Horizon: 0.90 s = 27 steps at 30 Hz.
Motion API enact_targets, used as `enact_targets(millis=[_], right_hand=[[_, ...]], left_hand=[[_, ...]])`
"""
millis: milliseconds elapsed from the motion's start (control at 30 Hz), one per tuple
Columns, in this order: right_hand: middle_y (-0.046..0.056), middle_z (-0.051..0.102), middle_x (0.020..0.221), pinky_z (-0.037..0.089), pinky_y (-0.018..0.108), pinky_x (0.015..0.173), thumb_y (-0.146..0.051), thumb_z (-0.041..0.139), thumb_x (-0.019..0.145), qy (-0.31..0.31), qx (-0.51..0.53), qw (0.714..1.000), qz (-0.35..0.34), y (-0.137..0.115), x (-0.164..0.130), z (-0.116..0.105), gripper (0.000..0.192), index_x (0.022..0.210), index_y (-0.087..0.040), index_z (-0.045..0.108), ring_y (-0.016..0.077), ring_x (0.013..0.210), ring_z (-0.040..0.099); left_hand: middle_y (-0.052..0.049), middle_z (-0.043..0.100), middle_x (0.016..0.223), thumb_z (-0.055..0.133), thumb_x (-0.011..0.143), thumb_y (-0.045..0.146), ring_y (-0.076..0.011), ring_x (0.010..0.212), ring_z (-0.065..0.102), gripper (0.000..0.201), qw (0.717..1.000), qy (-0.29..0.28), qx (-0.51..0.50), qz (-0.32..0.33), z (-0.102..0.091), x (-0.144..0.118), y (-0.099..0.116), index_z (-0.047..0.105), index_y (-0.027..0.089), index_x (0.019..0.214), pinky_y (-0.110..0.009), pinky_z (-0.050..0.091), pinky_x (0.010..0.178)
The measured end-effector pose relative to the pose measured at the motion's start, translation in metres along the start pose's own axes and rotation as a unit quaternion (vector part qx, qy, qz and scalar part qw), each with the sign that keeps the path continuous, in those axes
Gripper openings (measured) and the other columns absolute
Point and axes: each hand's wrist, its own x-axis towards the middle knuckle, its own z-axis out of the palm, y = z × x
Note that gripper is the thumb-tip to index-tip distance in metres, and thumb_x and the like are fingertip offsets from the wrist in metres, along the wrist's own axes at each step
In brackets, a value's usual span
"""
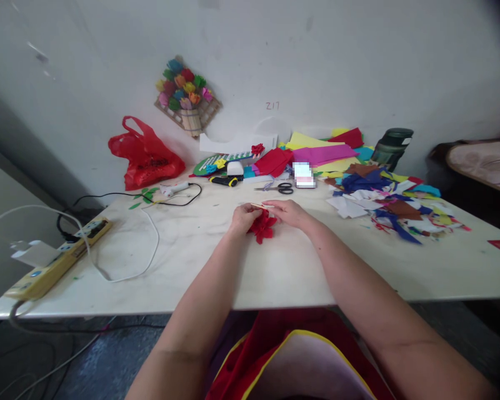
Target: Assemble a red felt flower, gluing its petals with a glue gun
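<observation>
Red folded-paper flower (263, 226) lies on the white surface (200, 261), directly between and just below both hands. Left hand (244, 218) is closed on the flower's left edge. Right hand (289, 213) pinches one end of a thin pale wooden stick (261, 206), which spans the two hands just above the flower. Black-handled scissors (278, 188) lie beyond the hands. Heap of mixed coloured paper scraps (394, 208) sits to the right, well apart.

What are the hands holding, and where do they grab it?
Both hands, left hand and right hand, pinch a thin stick by its ends, above a red paper flower.
</observation>
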Motion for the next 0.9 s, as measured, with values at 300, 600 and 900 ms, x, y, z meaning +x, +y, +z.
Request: enact_targets(millis=[300, 600, 900], right_hand=[[0.001, 0.065, 0.068, 0.045, 0.029, 0.065, -0.032, 0.051, 0.086, -0.016, 0.022, 1.000, 0.010, -0.004, -0.001, -0.002, 0.039, 0.120, -0.020, 0.065, 0.0098, 0.051, 0.050], [-0.001, 0.059, 0.058, 0.044, 0.026, 0.059, -0.031, 0.050, 0.083, -0.010, 0.066, 0.997, -0.031, 0.000, 0.000, -0.001, 0.038, 0.112, -0.017, 0.070, 0.0107, 0.053, 0.047], [-0.004, 0.048, 0.049, 0.044, 0.026, 0.058, -0.034, 0.050, 0.083, -0.007, 0.098, 0.994, -0.045, 0.006, 0.001, -0.002, 0.038, 0.111, -0.016, 0.070, 0.0107, 0.050, 0.045]], left_hand=[[-0.007, 0.069, 0.068, 0.070, 0.061, 0.024, -0.0149, 0.057, 0.063, 0.018, 0.998, -0.024, -0.059, -0.001, 0.002, -0.002, 0.001, 0.064, 0.012, 0.074, -0.025, 0.048, 0.056], [-0.006, 0.068, 0.064, 0.073, 0.059, 0.024, -0.0141, 0.053, 0.061, 0.020, 0.997, -0.025, -0.061, -0.026, 0.001, -0.004, 0.003, 0.064, 0.013, 0.074, -0.024, 0.046, 0.051], [-0.005, 0.065, 0.061, 0.076, 0.062, 0.028, -0.0118, 0.050, 0.058, 0.024, 0.995, -0.061, -0.066, -0.051, 0.001, -0.003, 0.002, 0.066, 0.012, 0.076, -0.022, 0.043, 0.050]])
